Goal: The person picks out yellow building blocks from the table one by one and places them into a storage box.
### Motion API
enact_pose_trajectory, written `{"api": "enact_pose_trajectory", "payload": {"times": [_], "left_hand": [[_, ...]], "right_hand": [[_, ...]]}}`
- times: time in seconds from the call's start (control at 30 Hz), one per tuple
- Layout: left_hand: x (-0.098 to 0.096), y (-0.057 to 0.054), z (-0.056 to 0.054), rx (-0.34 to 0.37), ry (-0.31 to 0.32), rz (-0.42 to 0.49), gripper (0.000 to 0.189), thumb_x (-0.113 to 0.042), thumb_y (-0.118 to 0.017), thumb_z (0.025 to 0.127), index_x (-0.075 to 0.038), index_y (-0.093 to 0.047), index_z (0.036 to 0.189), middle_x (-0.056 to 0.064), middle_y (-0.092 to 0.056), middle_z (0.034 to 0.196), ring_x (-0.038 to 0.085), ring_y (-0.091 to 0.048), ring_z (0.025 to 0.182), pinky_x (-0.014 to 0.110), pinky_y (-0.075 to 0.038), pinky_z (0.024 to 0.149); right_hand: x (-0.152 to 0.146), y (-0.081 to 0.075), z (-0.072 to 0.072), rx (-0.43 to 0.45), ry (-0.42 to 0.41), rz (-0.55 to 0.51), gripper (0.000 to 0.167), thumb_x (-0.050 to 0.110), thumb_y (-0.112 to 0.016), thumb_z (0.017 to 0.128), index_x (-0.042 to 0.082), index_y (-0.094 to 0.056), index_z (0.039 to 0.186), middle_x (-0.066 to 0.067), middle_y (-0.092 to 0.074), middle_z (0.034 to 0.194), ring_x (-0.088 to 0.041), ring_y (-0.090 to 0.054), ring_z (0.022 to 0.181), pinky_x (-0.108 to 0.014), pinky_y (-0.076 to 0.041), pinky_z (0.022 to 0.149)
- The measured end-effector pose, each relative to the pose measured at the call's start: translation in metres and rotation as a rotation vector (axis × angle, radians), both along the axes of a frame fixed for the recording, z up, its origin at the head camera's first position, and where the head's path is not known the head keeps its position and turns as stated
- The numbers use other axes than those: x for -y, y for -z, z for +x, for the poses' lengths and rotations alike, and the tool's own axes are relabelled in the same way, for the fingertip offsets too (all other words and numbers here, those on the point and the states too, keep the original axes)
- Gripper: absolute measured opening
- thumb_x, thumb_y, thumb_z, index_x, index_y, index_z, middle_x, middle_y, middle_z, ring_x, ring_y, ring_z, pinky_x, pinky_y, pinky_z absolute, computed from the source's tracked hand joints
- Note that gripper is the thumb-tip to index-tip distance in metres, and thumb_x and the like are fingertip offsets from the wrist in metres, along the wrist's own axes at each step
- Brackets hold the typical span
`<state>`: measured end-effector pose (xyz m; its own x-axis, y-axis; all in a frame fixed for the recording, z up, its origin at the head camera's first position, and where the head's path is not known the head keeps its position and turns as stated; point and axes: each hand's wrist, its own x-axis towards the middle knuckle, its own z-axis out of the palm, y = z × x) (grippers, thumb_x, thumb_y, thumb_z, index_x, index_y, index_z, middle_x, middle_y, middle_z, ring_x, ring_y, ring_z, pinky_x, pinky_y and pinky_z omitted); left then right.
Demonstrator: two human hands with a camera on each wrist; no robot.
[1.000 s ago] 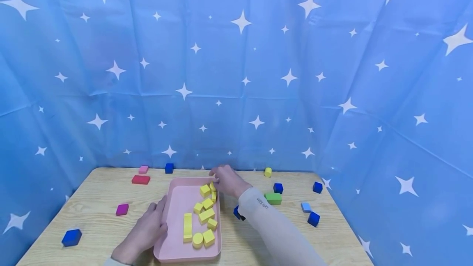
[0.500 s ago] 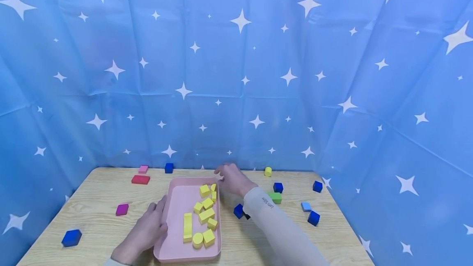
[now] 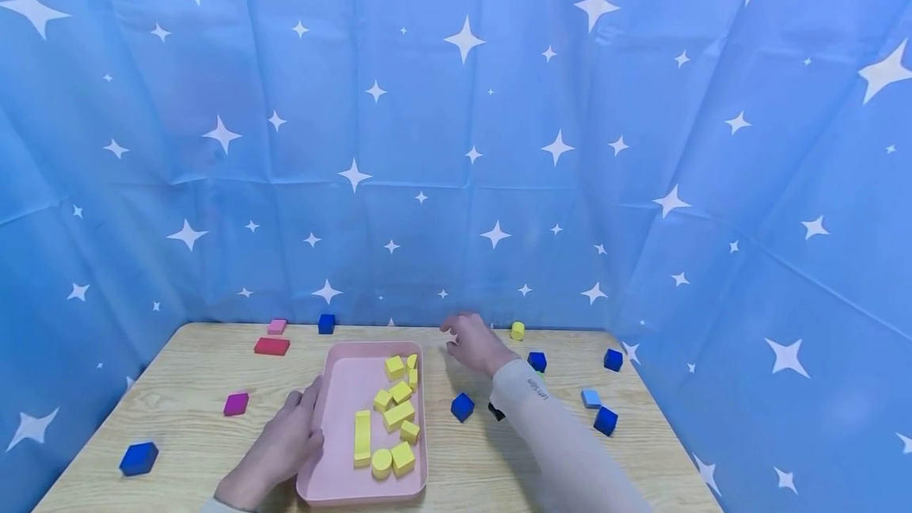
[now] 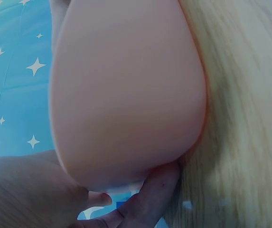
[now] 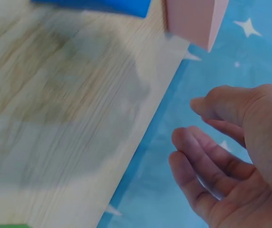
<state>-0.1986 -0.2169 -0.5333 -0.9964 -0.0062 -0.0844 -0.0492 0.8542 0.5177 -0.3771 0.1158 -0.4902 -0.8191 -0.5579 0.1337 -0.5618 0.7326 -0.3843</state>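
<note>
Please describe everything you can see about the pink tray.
The tray is a shallow pink rectangle with rounded corners and a raised rim, seemingly matte plastic. It lies flat on the wooden table, near its front edge. Yellow blocks lie along its right side. The left hand holds its left rim.

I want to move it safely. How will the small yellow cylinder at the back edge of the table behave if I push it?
The yellow cylinder stands upright on a flat end, so a low push would probably slide it. A higher push may tip it, and then it could roll on the table. It looks like the other small blocks, so probably light.
</note>
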Motion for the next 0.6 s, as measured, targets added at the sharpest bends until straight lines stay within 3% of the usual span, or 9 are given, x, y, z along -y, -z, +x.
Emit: {"api": "enact_pose_trajectory", "payload": {"times": [0.27, 0.53, 0.57, 0.6], "left_hand": [[-0.001, -0.001, 0.000, -0.015, 0.003, -0.006, 0.089, -0.004, -0.074, 0.100, 0.010, -0.034, 0.177, 0.034, -0.063, 0.146, 0.028, -0.068, 0.102, 0.060, -0.070, 0.106], [0.000, 0.000, 0.000, -0.004, -0.001, -0.002, 0.089, -0.004, -0.075, 0.101, 0.010, -0.033, 0.178, 0.036, -0.061, 0.149, 0.029, -0.069, 0.104, 0.063, -0.070, 0.107], [0.000, 0.000, 0.000, -0.003, -0.002, -0.001, 0.089, -0.005, -0.075, 0.101, 0.009, -0.033, 0.178, 0.036, -0.061, 0.149, 0.030, -0.070, 0.104, 0.063, -0.070, 0.107], [0.000, 0.000, 0.001, -0.003, -0.003, 0.002, 0.089, -0.004, -0.075, 0.101, 0.009, -0.033, 0.178, 0.037, -0.060, 0.150, 0.030, -0.070, 0.104, 0.063, -0.070, 0.107]], "right_hand": [[-0.021, 0.006, -0.003, 0.006, 0.090, 0.014, 0.033, 0.001, -0.081, 0.105, -0.002, -0.081, 0.139, -0.021, -0.079, 0.139, -0.037, -0.078, 0.123, -0.050, -0.072, 0.101], [-0.045, 0.016, -0.009, 0.011, 0.158, 0.046, 0.033, 0.006, -0.082, 0.107, -0.003, -0.081, 0.138, -0.023, -0.077, 0.147, -0.040, -0.079, 0.128, -0.053, -0.071, 0.107], [-0.056, 0.028, -0.018, -0.014, 0.137, 0.036, 0.032, 0.013, -0.082, 0.109, 0.000, -0.081, 0.138, -0.020, -0.077, 0.148, -0.036, -0.079, 0.126, -0.049, -0.072, 0.106], [-0.059, 0.027, -0.018, -0.018, 0.147, 0.035, 0.032, 0.013, -0.082, 0.108, 0.000, -0.082, 0.137, -0.022, -0.075, 0.149, -0.036, -0.079, 0.125, -0.050, -0.072, 0.106]]}}
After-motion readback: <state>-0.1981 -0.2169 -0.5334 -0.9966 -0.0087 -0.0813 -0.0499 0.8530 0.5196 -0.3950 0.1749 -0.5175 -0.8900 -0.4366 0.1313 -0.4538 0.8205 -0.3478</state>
